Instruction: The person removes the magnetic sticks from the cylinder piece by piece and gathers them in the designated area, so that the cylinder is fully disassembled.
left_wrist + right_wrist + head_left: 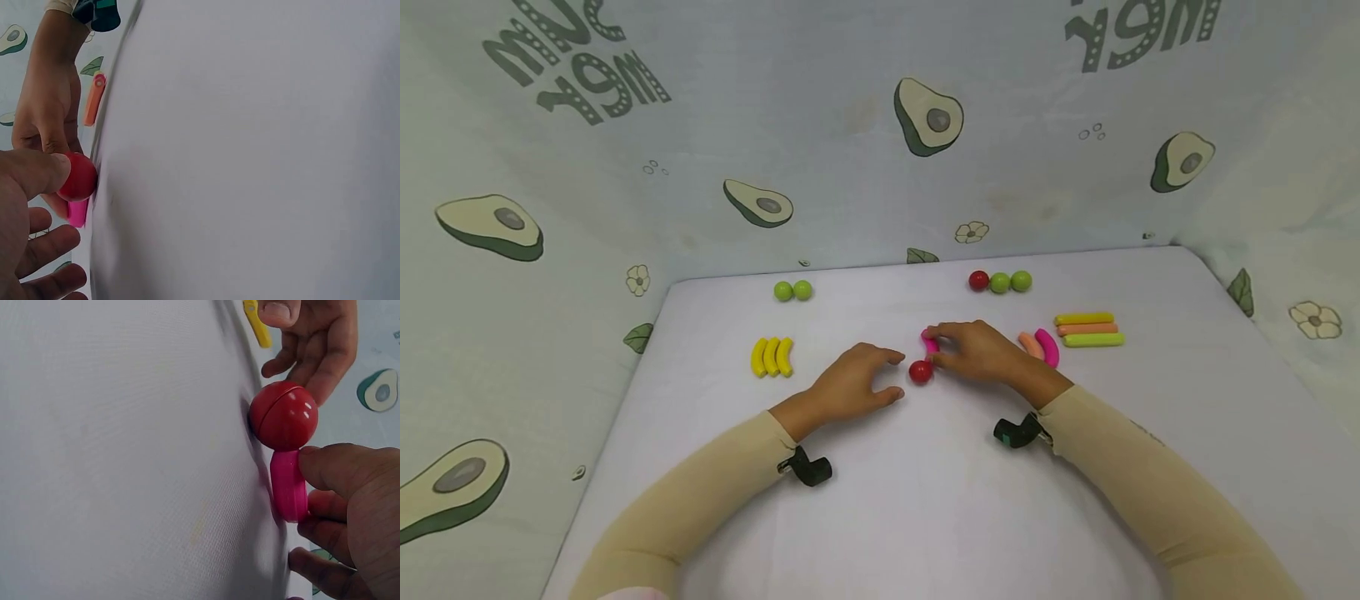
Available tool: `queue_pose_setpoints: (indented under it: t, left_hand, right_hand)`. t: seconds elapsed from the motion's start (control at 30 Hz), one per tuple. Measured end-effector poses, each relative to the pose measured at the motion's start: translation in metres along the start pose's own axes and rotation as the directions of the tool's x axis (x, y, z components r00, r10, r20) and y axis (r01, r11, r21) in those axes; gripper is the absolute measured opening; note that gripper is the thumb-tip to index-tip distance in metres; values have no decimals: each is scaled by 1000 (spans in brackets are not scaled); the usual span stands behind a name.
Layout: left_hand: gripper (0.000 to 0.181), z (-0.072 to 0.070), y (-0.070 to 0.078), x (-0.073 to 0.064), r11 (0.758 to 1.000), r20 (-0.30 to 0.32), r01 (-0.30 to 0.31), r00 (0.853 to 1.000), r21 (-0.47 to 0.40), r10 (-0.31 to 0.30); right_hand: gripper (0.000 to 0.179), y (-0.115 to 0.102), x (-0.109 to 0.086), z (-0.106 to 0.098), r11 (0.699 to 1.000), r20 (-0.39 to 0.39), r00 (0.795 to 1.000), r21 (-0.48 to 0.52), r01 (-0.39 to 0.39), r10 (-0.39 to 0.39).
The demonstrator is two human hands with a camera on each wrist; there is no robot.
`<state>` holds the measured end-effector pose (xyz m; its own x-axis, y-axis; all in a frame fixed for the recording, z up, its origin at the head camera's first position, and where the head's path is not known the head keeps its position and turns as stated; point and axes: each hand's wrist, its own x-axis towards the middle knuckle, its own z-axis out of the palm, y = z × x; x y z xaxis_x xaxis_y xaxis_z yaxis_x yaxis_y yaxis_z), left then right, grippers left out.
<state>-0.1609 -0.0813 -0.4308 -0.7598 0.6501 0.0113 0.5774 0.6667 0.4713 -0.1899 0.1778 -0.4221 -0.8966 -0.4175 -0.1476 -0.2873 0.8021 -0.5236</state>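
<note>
A red ball (921, 372) with a seam lies on the table between the two hands. My right hand (976, 348) pinches a magenta curved piece (289, 486), thumb at its near end and fingertips at the far one. In the right wrist view this piece stands right up against the ball. To the left of the ball, my left hand (853, 383) holds nothing, its thumb and fingers spread apart toward the ball. A second magenta curved piece (1047, 347) and an orange piece (1030, 344), partly hidden, lie beside the right wrist.
Three yellow banana-shaped pieces (771, 357) lie to the left. Two green balls (793, 290) sit at the back left; another red ball (978, 281) and two green balls (1011, 282) at the back centre-right. Three straight sticks (1090, 329) lie to the right. Patterned cloth (850, 150) rises behind the table.
</note>
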Motion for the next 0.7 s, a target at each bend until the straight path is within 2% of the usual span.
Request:
queue_pose_setpoints:
  t: [0.4, 0.7]
  left_hand:
    - [50, 7, 10, 15, 999, -25, 26, 999, -24, -27]
    - [46, 12, 14, 20, 999, -72, 35, 997, 26, -34]
  right_hand:
    - [50, -1, -2, -1, 1000, -12, 1000, -6, 9, -9]
    - [47, 0, -2, 1, 999, -23, 999, 0, 35, -35]
